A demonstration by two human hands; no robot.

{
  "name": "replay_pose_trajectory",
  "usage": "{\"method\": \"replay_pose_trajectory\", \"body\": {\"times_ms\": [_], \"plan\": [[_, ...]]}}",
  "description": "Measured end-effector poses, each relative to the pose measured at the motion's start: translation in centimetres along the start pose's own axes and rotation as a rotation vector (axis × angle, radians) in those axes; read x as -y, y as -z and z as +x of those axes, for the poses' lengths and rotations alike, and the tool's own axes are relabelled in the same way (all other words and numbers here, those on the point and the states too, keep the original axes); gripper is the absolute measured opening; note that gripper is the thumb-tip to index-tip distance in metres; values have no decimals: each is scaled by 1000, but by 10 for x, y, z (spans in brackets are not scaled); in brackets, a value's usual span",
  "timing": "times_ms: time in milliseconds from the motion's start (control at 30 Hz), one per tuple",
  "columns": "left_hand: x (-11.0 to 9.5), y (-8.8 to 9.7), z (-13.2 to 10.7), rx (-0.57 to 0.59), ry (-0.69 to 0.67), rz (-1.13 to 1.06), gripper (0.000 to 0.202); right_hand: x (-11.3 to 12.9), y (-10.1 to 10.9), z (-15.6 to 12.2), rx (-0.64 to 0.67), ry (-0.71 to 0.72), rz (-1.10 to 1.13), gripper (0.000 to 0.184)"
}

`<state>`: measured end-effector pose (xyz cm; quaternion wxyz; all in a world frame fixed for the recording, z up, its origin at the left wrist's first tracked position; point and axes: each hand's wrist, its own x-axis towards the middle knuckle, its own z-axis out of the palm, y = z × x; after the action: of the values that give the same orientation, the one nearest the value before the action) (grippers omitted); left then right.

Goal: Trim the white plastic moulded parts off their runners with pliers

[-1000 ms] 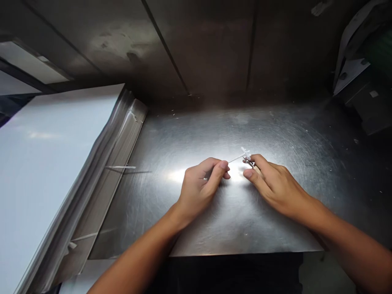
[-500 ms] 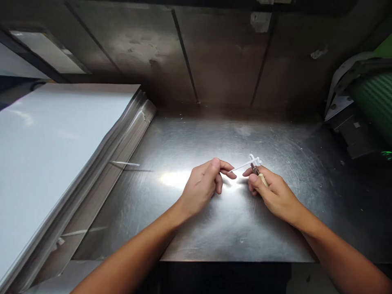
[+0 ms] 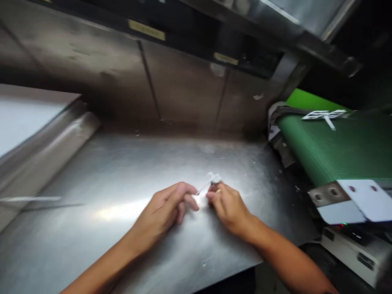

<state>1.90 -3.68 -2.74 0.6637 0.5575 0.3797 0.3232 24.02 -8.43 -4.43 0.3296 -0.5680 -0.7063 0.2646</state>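
Note:
Above the metal table (image 3: 101,241), my left hand (image 3: 168,206) pinches the thin end of a small white piece (image 3: 203,188), a slim stem with a looped, branching head. My right hand (image 3: 231,208) is closed on a small tool (image 3: 218,190) with a pale handle and a dark metal tip. The tool's tip lies by the looped head of the white piece. Whether the right fingers also touch that piece, I cannot tell, as blur and the fingers hide it.
To the left lies a stack of large white-topped sheets (image 3: 30,110), a white strip (image 3: 33,199) sticking out from its side. A green conveyor belt (image 3: 339,151) at the right carries white slatted pieces (image 3: 324,116). Below it sits a pale control box (image 3: 352,257). A metal wall (image 3: 186,90) stands behind.
The view has swung right and tilted, so the conveyor belt shows more and the sheet stack less. Both hands still hold the white piece and the tool close together.

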Motion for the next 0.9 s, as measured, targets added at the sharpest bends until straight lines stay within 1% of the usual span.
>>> {"method": "replay_pose_trajectory", "body": {"times_ms": [67,133,200,233,333,400,433,500,567,633,700,767,833,867,900], "plan": [[-5,-1,-2,51,85,-3,85,-2,-8,-3,-39,70,-201,45],[-9,-1,-4,50,144,36,81,-4,-13,-4,-60,113,-366,39],[-12,1,-7,50,183,88,74,-5,-17,-4,-73,139,-487,33],[-13,3,-8,64,204,99,73,-5,-18,-4,-74,150,-530,32],[-13,7,-11,155,270,88,77,-3,-19,-2,-64,171,-606,31],[-13,8,-11,162,281,117,75,0,-17,-1,-53,176,-623,32],[-12,7,-11,143,266,141,74,1,-15,-1,-48,175,-621,31],[-10,5,-11,71,183,195,71,3,-10,-1,-40,168,-597,29],[-6,2,-10,-32,49,255,67,5,-4,-2,-35,156,-560,35],[-2,-2,-8,-99,-76,314,61,5,-1,-3,-38,144,-522,40],[1,-6,-7,-126,-153,332,57,5,-1,-3,-52,135,-473,31],[2,-9,-6,-103,-182,291,56,3,-2,-3,-75,131,-410,22],[-1,-10,-6,-78,-166,185,54,0,-2,-1,-111,124,-343,16],[-3,-9,-6,-81,-157,124,52,-2,-1,0,-134,118,-309,15],[-6,-7,-6,-107,-163,72,49,-4,0,1,-157,108,-271,15]]}}
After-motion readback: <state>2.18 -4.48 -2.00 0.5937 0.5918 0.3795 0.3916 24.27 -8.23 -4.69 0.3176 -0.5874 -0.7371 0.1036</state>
